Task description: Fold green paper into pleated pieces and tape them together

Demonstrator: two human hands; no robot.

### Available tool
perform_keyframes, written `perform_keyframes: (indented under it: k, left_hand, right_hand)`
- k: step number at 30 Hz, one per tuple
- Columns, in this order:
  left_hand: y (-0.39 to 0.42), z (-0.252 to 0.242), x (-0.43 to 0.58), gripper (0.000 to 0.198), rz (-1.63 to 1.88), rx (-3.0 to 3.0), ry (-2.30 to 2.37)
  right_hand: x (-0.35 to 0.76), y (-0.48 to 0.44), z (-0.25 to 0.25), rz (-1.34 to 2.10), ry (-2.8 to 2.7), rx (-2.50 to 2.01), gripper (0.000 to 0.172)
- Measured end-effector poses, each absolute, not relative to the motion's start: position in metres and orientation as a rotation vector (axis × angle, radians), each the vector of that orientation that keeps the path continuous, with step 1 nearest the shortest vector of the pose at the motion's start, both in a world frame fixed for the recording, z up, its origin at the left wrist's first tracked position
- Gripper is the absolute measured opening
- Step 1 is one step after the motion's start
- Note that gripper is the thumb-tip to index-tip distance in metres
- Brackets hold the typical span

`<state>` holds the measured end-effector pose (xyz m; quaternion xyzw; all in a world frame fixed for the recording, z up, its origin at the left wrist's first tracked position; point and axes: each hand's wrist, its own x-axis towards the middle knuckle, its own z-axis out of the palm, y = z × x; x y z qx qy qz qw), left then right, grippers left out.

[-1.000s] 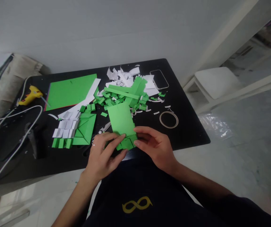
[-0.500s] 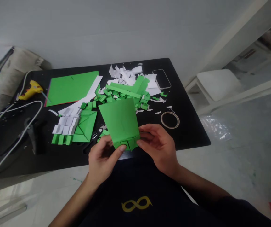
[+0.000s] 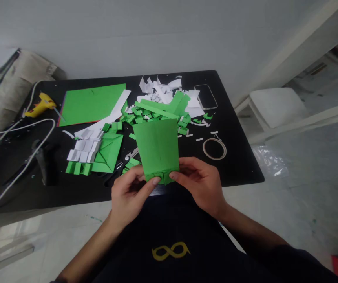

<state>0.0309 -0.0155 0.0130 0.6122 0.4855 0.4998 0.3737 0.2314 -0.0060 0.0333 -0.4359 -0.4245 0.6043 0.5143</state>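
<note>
A folded green paper piece [image 3: 157, 145], wide at the top and creased into flaps at its lower end, is held up between both hands. My left hand [image 3: 130, 192] pinches its lower left corner, thumb on the near face. At the lower right, my right hand [image 3: 202, 184] presses the folded flap with its thumb, fingers behind the paper. Scissors [image 3: 126, 158] lie partly hidden behind the left hand. Farther left are joined white paper blocks [image 3: 85, 149] with green ones at their near end, resting by a folded green paper envelope shape [image 3: 108, 155].
Green sheets [image 3: 95, 103] and a yellow glue gun [image 3: 42, 105] with a white cable lie at the table's left. White scraps [image 3: 163, 90] and small green folded pieces [image 3: 141, 114] are heaped at the back. A tape roll [image 3: 214, 149] and a phone-shaped frame [image 3: 205, 97] sit right.
The green paper piece has turned more upright and square to me. My right thumb has shifted onto its lower flap. The view has shifted slightly.
</note>
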Motion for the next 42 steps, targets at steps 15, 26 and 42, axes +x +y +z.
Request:
perform_keyframes:
  k: [15,26,42]
  left_hand:
    - [-0.012,0.019,0.033,0.008,1.244,1.345,1.155]
    - [0.014,0.007,0.035,0.022,0.797,0.795,1.070]
    - [0.015,0.005,0.032,0.025,0.755,0.392,1.034]
  right_hand:
    - [0.230,-0.003,0.033,1.487,-0.942,-1.045,0.026]
    - [0.240,0.027,0.013,1.902,-0.732,-1.189,0.040]
    - [0.245,0.023,0.024,1.597,-1.231,-1.168,0.016]
